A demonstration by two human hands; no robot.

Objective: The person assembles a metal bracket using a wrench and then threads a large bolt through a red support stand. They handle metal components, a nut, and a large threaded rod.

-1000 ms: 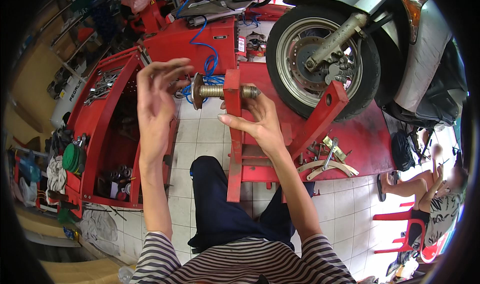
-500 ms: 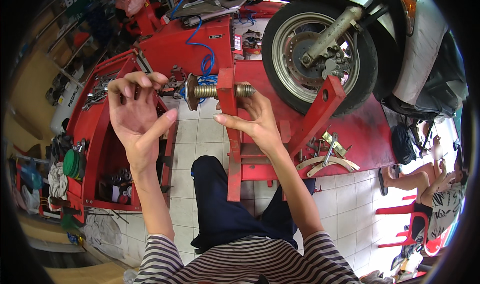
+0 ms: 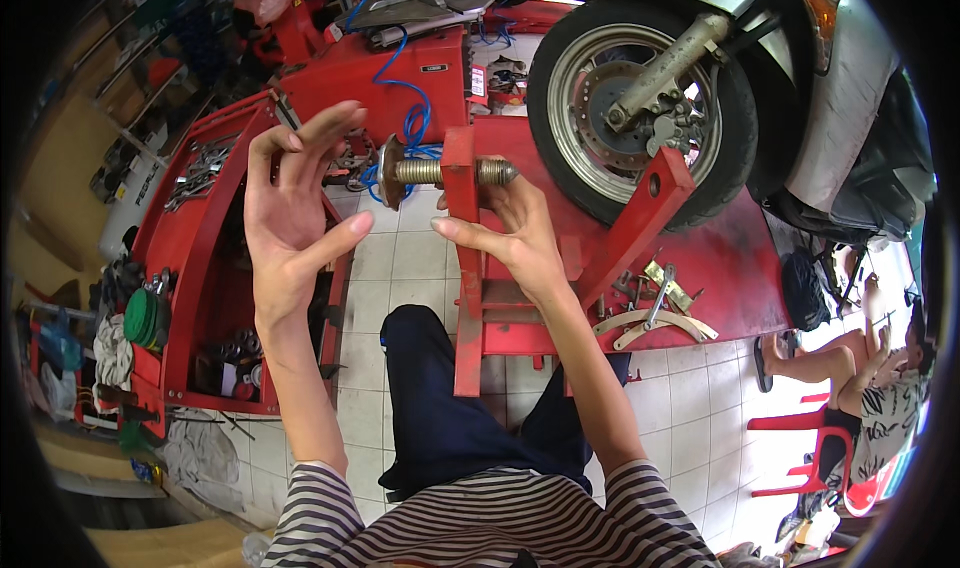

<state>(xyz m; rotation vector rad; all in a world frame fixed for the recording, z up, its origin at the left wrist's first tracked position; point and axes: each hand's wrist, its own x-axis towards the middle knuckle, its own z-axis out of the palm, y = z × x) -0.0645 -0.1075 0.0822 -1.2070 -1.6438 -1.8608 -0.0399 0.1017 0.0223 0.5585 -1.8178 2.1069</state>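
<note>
A thick threaded screw (image 3: 420, 172) runs sideways through the top of a red upright post (image 3: 461, 193). On its left end sits a worn round metal disc (image 3: 391, 174); the pointed end juts out to the right. My left hand (image 3: 290, 223) is open beside the disc, fingers spread and thumb out, apart from it and empty. My right hand (image 3: 525, 243) reaches round the post just below the screw. Its thumb lies across the near face, and the fingers pass behind, partly hidden. A second red post (image 3: 640, 223) with a hole leans to the right.
A red tool cart (image 3: 190, 268) with spanners stands at left. A scooter's front wheel (image 3: 640, 108) rests on the red platform (image 3: 735, 278), near loose tools and curved metal plates (image 3: 665, 328). A blue hose (image 3: 415, 118) hangs behind. At far right, a person (image 3: 850, 378) sits near a red chair (image 3: 800, 443).
My left hand has shifted right, nearer the disc, with its fingers straighter. My right hand keeps its place on the post. The view has shifted slightly.
</note>
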